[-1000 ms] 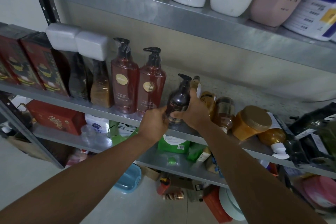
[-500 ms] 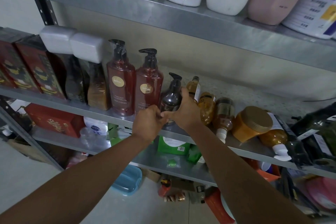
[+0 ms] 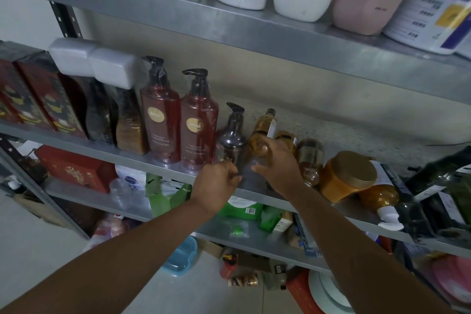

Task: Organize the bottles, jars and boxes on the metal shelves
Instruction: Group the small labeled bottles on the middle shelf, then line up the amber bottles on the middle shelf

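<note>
My right hand (image 3: 279, 165) wraps the amber bottle (image 3: 263, 127), which leans at three o'clock of the dark pump bottle (image 3: 230, 140) on the middle shelf (image 3: 102, 150). It looks smooth and slippery (maybe glass), so I'd grip its belly. My left hand (image 3: 216, 183) is loosely curled, holding nothing.

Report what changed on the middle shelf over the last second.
The dark pump bottle went left and now stands upright beside the red pump bottles. Both hands let it go: the left hand hangs loosely curled below its base, the right hand shifted right onto the amber bottle, grip unclear. Everything else stayed put.
</note>
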